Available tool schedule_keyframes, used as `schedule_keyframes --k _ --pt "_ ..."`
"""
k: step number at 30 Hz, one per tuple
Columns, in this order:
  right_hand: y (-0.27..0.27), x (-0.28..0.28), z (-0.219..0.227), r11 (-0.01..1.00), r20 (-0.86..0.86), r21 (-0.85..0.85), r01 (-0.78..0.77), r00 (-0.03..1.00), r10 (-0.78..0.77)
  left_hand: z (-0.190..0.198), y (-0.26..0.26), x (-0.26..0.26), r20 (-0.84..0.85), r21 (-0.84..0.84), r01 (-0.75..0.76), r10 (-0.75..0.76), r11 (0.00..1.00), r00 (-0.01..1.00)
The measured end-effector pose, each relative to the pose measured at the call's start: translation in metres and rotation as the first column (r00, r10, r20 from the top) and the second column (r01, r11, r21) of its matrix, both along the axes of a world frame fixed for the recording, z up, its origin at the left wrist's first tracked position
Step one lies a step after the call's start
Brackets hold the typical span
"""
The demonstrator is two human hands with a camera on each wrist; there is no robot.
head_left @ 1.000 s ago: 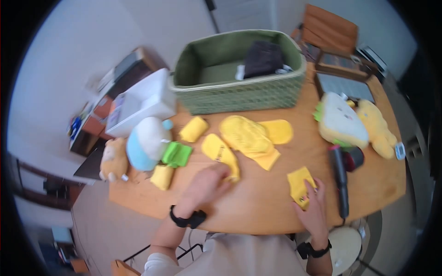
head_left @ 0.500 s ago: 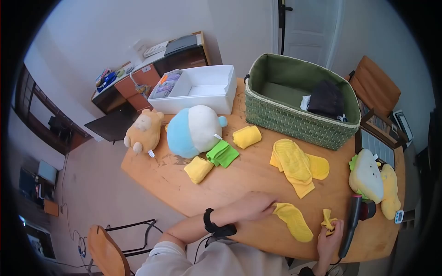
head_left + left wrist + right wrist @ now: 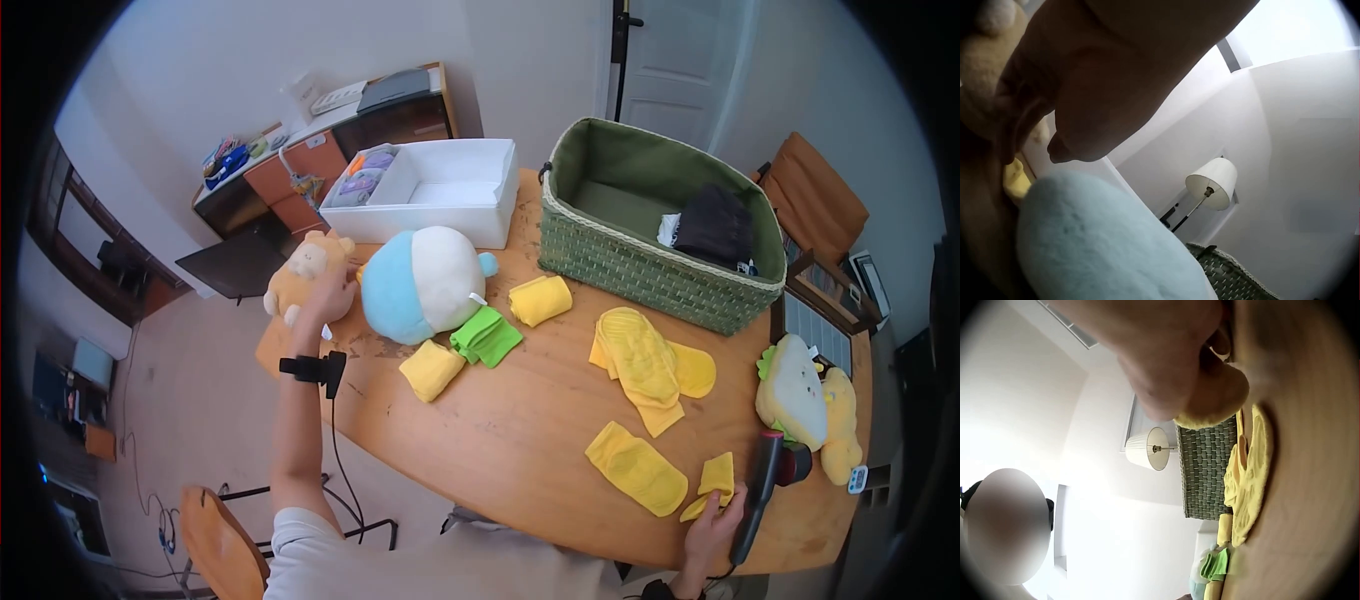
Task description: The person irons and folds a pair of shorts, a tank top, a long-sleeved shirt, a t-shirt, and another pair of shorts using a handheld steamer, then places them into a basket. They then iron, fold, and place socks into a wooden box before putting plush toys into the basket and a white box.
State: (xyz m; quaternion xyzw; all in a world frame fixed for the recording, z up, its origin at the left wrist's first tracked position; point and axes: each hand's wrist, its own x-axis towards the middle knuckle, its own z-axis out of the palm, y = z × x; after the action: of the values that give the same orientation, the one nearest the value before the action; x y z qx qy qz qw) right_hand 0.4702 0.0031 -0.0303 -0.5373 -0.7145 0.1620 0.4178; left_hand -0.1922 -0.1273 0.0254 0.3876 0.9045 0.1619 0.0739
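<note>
My left hand reaches to the tan plush bear at the table's left end, beside the round blue-and-white plush toy. In the left wrist view its fingers and thumb are apart, close above the plush's blue side. At the front right, my right hand pinches a bunched yellow sock. A flat yellow sock lies to the left of that hand. Behind it is a heap of yellow socks. Two rolled yellow bundles and folded green socks lie near the blue-and-white plush.
A green woven basket with dark cloth inside stands at the back, next to a white divided box. A black corded device with a round head lies right of my right hand. Bread-shaped and yellow plush toys lie beyond it.
My left hand has let go of the flat yellow sock and swung left to the bear. The right hand still holds its sock, which now stands more spread. The view has turned left.
</note>
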Motion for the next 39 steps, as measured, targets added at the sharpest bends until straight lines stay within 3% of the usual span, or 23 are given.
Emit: schedule_keyframes --k 1,3,4,5,7,9,11,14,16,17,19,20,21,22,23,25,26,28,31,32,37,39 --pt "-0.002 -0.004 0.007 0.999 -0.018 -0.041 -0.028 0.999 0.027 -0.002 -0.001 -0.007 -0.001 -0.003 0.018 -0.018 1.0 1.0" --pt "-0.003 -0.006 0.01 0.994 -0.017 -0.11 -0.018 1.0 0.016 -0.018 0.006 -0.003 0.458 0.05 -0.118 0.083 0.992 0.885" --pt "-0.005 -0.005 0.011 0.984 -0.021 -0.174 -0.027 1.0 0.023 -0.004 0.012 0.015 0.416 0.071 -0.085 0.048 0.994 0.908" --pt "-0.005 -0.005 0.012 0.984 -0.007 -0.179 0.009 1.0 -0.011 -0.031 0.011 -0.013 0.338 0.044 -0.022 0.006 0.999 0.941" --pt "-0.001 -0.007 0.01 0.989 -0.033 -0.094 -0.118 0.993 0.115 -0.045 0.013 -0.034 0.202 -0.063 0.015 -0.002 0.998 0.979" --pt "-0.001 -0.001 0.005 0.99 -0.037 -0.097 -0.106 0.994 0.103 -0.034 0.013 -0.03 0.081 0.069 -0.08 0.074 0.994 0.994" --pt "0.0 0.004 0.002 0.99 -0.048 -0.099 -0.097 0.995 0.093 -0.003 0.012 -0.008 -0.297 0.327 -0.006 0.109 0.945 0.949" --pt "-0.001 0.009 0.002 0.982 -0.084 -0.16 -0.099 0.993 0.086 0.062 0.037 0.061 -0.361 0.421 0.02 0.148 0.907 0.921" --pt "-0.001 0.009 0.003 0.975 -0.108 -0.194 -0.107 0.99 0.087 0.086 0.053 0.103 -0.614 0.489 0.279 0.099 0.826 0.783" --pt "-0.001 0.012 0.001 0.976 -0.112 -0.195 -0.101 0.99 0.08 0.096 0.061 0.126 -0.617 0.487 0.287 0.093 0.825 0.781" --pt "0.0 0.012 -0.005 0.978 -0.148 -0.148 -0.147 0.981 0.125 0.112 0.075 0.169 -0.556 0.565 0.43 -0.06 0.704 0.829" --pt "0.0 0.011 -0.006 0.977 -0.163 -0.147 -0.153 0.978 0.128 0.114 0.08 0.184 -0.569 0.557 0.436 -0.057 0.706 0.82" --pt "0.0 0.012 -0.005 0.976 -0.165 -0.152 -0.154 0.978 0.128 0.114 0.087 0.197 -0.397 0.617 0.451 -0.239 0.645 0.886" --pt "-0.001 0.013 -0.005 0.976 -0.162 -0.158 -0.148 0.979 0.123 0.111 0.095 0.209 -0.207 0.68 0.442 -0.425 0.584 0.881" --pt "-0.002 0.014 -0.005 0.978 -0.166 -0.156 -0.138 0.98 0.112 0.106 0.104 0.219 0.014 0.744 0.375 -0.574 0.553 0.819" --pt "-0.006 0.018 -0.003 0.973 -0.165 -0.184 -0.139 0.98 0.109 0.104 0.12 0.251 0.312 0.78 0.246 -0.698 0.575 0.645" --pt "-0.007 0.02 -0.004 0.975 -0.162 -0.184 -0.122 0.982 0.092 0.1 0.13 0.262 0.313 0.781 0.253 -0.709 0.571 0.632" --pt "-0.008 0.024 -0.006 0.974 -0.139 -0.178 -0.142 0.983 0.118 0.09 0.15 0.278 0.466 0.827 0.153 -0.811 0.541 0.352" --pt "-0.01 0.026 -0.004 0.973 -0.16 -0.18 -0.145 0.98 0.116 0.089 0.173 0.298 0.481 0.769 0.291 -0.815 0.57 0.323" --pt "-0.011 0.027 -0.004 0.974 -0.159 -0.18 -0.14 0.981 0.111 0.096 0.18 0.31 0.502 0.745 0.25 -0.767 0.618 0.4" --pt "-0.011 0.027 -0.003 0.987 -0.154 -0.084 -0.135 0.981 0.121 0.072 0.208 0.267 0.5 0.802 0.161 -0.794 0.575 0.345" --pt "-0.01 0.026 -0.001 0.986 -0.165 -0.099 -0.135 0.979 0.117 0.069 0.209 0.264 0.509 0.761 0.14 -0.717 0.633 0.476"
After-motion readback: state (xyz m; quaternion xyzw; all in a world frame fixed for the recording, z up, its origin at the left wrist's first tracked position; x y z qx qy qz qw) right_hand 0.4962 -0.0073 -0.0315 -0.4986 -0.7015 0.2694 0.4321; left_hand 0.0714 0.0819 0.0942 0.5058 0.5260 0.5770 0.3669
